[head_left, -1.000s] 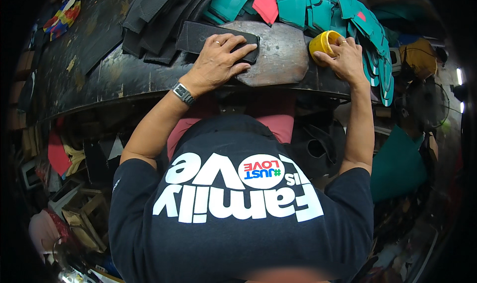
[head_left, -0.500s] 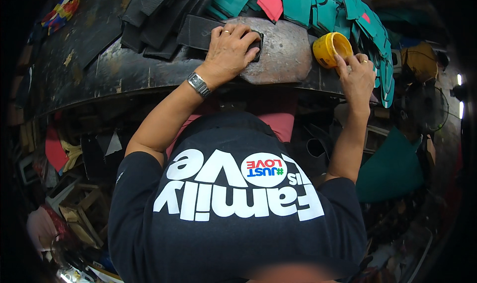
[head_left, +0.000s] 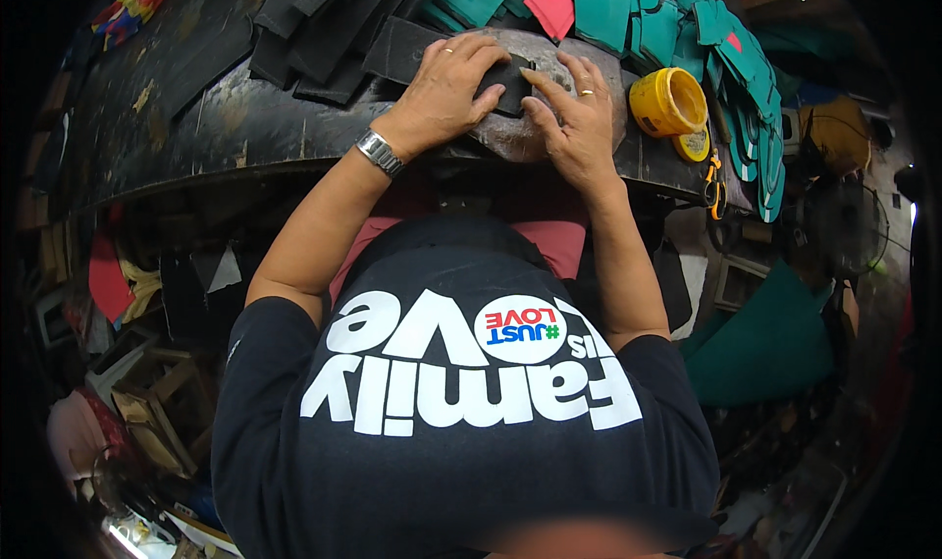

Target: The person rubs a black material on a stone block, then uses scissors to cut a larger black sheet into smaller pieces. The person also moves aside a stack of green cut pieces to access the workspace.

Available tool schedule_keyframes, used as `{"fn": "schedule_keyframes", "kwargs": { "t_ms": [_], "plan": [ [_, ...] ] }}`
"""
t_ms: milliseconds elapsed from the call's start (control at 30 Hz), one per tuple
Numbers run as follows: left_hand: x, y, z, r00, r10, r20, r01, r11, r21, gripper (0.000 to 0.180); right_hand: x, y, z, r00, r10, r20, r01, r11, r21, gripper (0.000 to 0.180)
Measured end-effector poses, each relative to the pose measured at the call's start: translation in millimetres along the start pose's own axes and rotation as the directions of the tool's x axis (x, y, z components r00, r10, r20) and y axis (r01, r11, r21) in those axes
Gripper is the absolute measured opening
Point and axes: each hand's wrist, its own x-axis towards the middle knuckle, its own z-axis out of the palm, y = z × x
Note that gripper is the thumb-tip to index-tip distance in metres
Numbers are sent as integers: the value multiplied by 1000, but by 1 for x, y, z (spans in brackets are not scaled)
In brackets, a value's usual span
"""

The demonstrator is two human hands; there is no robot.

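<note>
My left hand [head_left: 444,90] is curled over a black leather-like strip [head_left: 402,49], its thumb and fingers holding the end that lies on a worn grey slab [head_left: 510,145]. From the other side my right hand [head_left: 581,117] reaches in with its fingers apart. Its forefinger and thumb tips are at the edge of the black end piece [head_left: 512,80]; whether they grip it I cannot tell. To the right of that hand a yellow tub [head_left: 653,106] stands tilted, its inside coated with something pale yellow. A round yellow lid-like piece [head_left: 693,146] lies just below the tub.
Black strips [head_left: 314,39] are piled beyond my left hand. Stacked green pieces [head_left: 601,11] with a red one [head_left: 549,4] cover the far right of the dark table [head_left: 211,137]. Orange-handled scissors [head_left: 716,194] hang at the table's near right edge.
My right hand has left the yellow tub and moved left to the end of the black strip. The orange-handled scissors now show. My left hand stays on the strip.
</note>
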Motion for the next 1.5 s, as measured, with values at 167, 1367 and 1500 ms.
{"fn": "schedule_keyframes", "kwargs": {
  "t_ms": [167,1367,1500],
  "plan": [
    [0,0,1,1000,8,-6,-8,1000,-5,37,1,-4,11,999,-4,44,20,933,-360,46],
    [0,-1,2,1000,-9,0,9,1000,-22,34,19,-6,3,989,-149,-16,131,909,-396,30],
    [-1,-2,2,1000,-9,-3,9,1000,-13,33,22,3,-1,995,-78,-64,53,943,-329,34]
  ]
}}
